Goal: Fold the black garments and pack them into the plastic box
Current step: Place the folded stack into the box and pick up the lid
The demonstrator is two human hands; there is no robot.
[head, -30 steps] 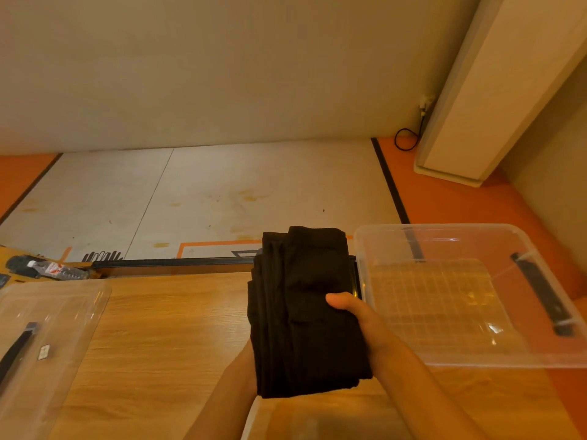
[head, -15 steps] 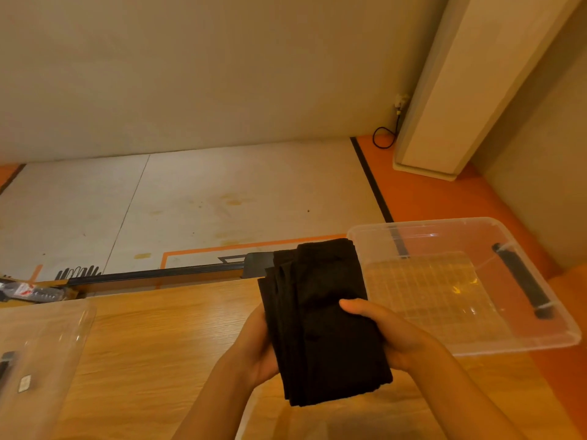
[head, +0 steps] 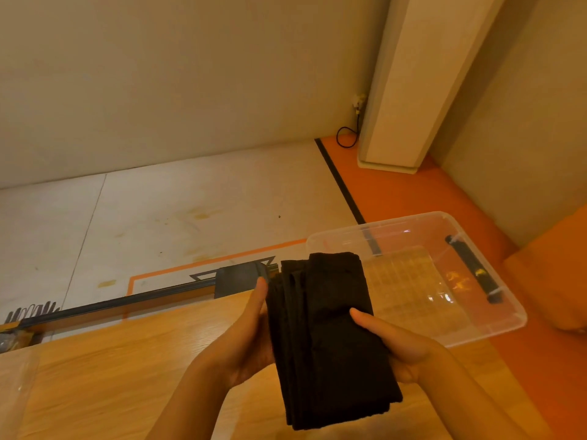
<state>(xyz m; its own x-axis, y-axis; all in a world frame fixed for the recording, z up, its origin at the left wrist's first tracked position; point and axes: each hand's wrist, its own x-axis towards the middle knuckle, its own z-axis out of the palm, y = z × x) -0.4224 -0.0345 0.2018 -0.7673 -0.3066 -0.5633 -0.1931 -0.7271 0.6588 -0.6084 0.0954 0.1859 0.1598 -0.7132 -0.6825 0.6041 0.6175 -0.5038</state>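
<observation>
A folded stack of black garments (head: 324, 338) is held above the wooden table (head: 111, 376), its far end over the near-left corner of the clear plastic box (head: 495, 322). My left hand (head: 244, 338) cups the stack's left side, fingers underneath and thumb along the edge. My right hand (head: 397, 344) grips the right side with the thumb laid on top. The box sits at the table's right end, open, with a black handle (head: 473, 271) on its far side and nothing inside.
A clear lid (head: 16, 392) lies at the table's left edge. A black rail (head: 127, 304) runs along the table's far edge. Beyond are a white and orange floor, a wall, and a white standing unit (head: 409, 81) with a cable.
Both hands have carried the folded stack to the right, toward the box. The view has swung right, so the lid has slid almost out of frame.
</observation>
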